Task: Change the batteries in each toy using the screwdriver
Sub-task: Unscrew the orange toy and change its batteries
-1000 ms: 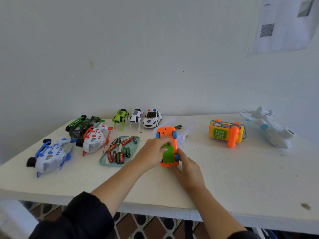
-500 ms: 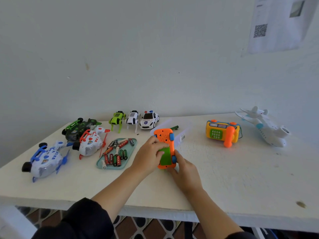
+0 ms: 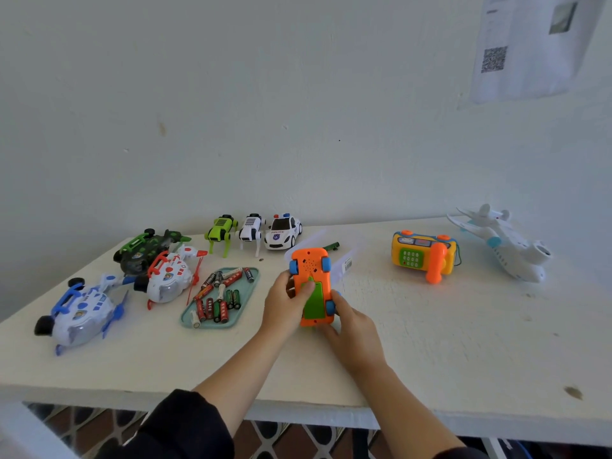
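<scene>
An orange toy phone (image 3: 311,270) lies upside down between my hands at the table's middle, blue wheels and green battery cover facing up. My left hand (image 3: 284,303) grips its left side, thumb pressed on the green cover. My right hand (image 3: 352,329) holds its lower right edge from beneath. A teal tray (image 3: 246,303) with several loose batteries sits just left of my left hand. A dark green screwdriver (image 3: 331,246) lies behind the toy in a clear plastic box (image 3: 344,260).
Three toy helicopters, blue (image 3: 79,309), red (image 3: 167,276) and green (image 3: 145,246), lie at the left. Two robot dogs (image 3: 220,231) and a police car (image 3: 283,231) stand at the back. A yellow toy phone (image 3: 424,255) and a white airplane (image 3: 506,246) sit right. The table's front edge (image 3: 298,415) is near.
Both hands keep hold of the orange toy. My left thumb has slid from the toy's side onto the green battery cover.
</scene>
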